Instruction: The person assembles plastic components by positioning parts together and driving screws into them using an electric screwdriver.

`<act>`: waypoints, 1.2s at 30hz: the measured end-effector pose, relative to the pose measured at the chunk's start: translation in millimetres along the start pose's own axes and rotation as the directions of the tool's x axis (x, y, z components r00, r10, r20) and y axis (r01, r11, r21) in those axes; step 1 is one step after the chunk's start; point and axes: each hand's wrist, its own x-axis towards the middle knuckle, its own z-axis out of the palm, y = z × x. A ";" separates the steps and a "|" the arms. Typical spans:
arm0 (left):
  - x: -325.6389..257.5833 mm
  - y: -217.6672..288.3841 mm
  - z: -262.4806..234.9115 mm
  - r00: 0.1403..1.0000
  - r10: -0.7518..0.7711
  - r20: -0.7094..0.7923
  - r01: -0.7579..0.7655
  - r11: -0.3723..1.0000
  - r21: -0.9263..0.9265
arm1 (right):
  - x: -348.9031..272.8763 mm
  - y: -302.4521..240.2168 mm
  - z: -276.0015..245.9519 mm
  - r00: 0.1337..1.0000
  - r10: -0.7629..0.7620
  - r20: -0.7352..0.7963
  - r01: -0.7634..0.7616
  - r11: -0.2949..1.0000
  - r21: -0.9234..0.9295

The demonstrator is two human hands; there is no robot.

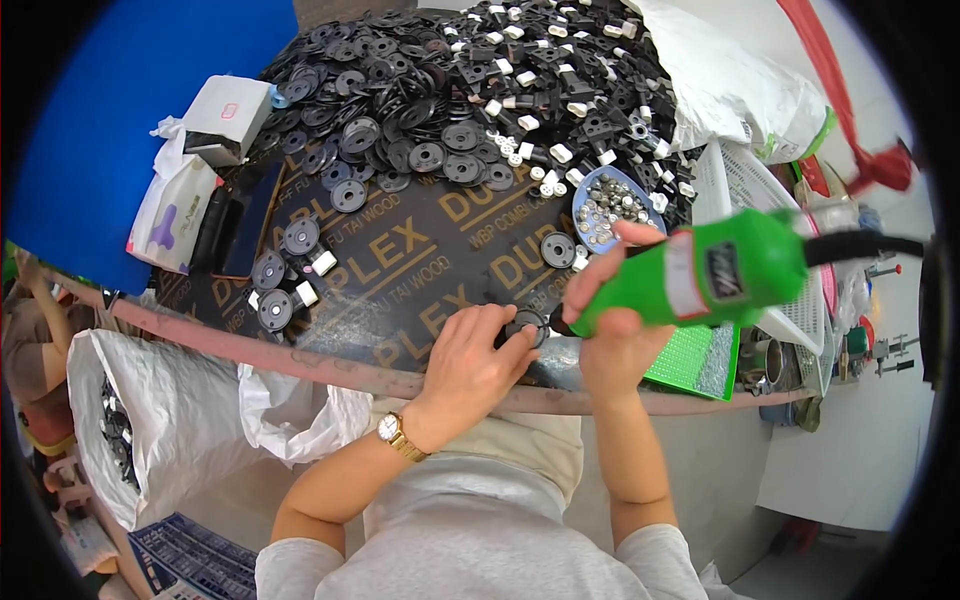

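Near the table's edge, the disc is pinched in the left hand and the tool gripped in the right hand – were aim lost, nearby fingertips could be nicked.

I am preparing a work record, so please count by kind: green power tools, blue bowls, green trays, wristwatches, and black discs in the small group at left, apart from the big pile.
Green power tool: 1
Blue bowl: 1
Green tray: 1
Wristwatch: 1
Black discs in the left group: 3
Total: 7
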 end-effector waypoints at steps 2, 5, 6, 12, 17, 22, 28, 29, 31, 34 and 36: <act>-1.9 -0.7 -0.4 0.999 -0.031 -0.019 0.032 0.999 0.040 | 6.5 -24.1 -8.8 0.994 0.076 -0.075 -0.068 0.992 0.109; -4.0 -0.9 -0.7 0.999 -0.019 -0.034 0.021 0.999 0.045 | 7.3 -39.2 -54.9 0.992 -0.010 -0.128 0.013 1.000 0.017; -3.4 -1.0 -0.3 0.999 -0.017 -0.050 0.019 0.999 0.040 | 6.4 -41.7 -69.0 0.992 -0.030 -0.126 0.023 0.998 -0.057; -2.3 -1.8 4.0 1.000 -0.006 -0.017 0.007 0.998 0.055 | -11.3 -27.1 -102.6 0.991 0.019 -0.130 -0.026 0.999 -0.048; -1.6 -1.5 5.6 1.000 0.001 0.000 -0.001 0.998 0.063 | -18.5 -20.4 -99.9 0.987 0.034 -0.155 -0.049 0.995 -0.089; -1.3 -0.5 5.3 1.000 -0.014 -0.003 0.014 0.998 0.057 | -18.7 -20.6 -103.3 0.988 0.063 -0.140 -0.068 0.997 -0.031; 0.0 -0.6 4.1 1.000 -0.011 0.010 0.011 0.998 0.056 | -16.7 -17.5 -102.0 0.989 0.062 -0.132 -0.065 0.998 -0.021; -0.6 -1.6 4.0 1.000 -0.013 0.011 0.012 0.998 0.056 | -16.6 -17.5 -99.3 0.989 0.058 -0.136 -0.068 0.995 -0.071; -2.1 -4.0 3.6 0.999 -0.024 0.029 0.023 0.999 0.039 | -17.0 -17.2 -96.8 0.989 0.054 -0.140 -0.071 0.990 -0.120; 2.6 -0.2 -1.2 0.992 -0.117 0.038 0.119 0.991 -0.057 | -15.4 -20.1 -94.8 0.988 0.039 -0.149 -0.058 0.990 -0.127; 0.2 -3.9 -1.1 0.990 -0.134 0.046 0.137 0.988 -0.066 | -10.8 -28.3 -93.2 0.987 0.004 -0.163 -0.026 0.991 -0.130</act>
